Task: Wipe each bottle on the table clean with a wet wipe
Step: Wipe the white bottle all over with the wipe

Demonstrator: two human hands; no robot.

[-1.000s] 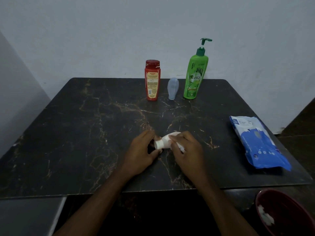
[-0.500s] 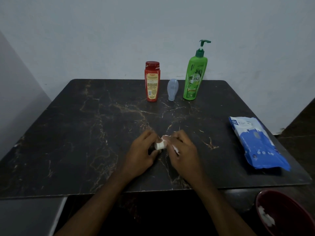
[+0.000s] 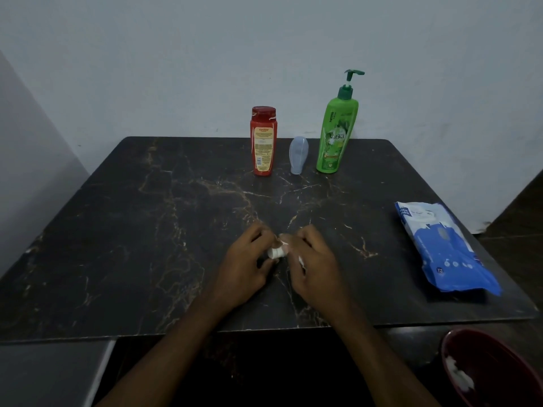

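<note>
Just below the middle of the frame, two hands meet over the dark table (image 3: 147, 230). The left hand (image 3: 246, 268) curls its fingers round one end of a small white bottle (image 3: 277, 253), which lies on its side (only that ribbed end peeks out). The right hand (image 3: 314, 265) is closed over the rest of the bottle, with a wet wipe (image 3: 301, 259) held under its fingers; little white bits of it show. At the top middle, near the wall, three more bottles stand in a row: a red bottle (image 3: 263, 141), a small blue-grey bottle (image 3: 298, 155) with its narrow end down, and a tall green pump bottle (image 3: 336, 133). A blue pack of wipes (image 3: 440, 251) lies flat at the right edge. In the lower right corner, a dark red bowl (image 3: 499, 386) holds a crumpled white wad (image 3: 458, 374).
</note>
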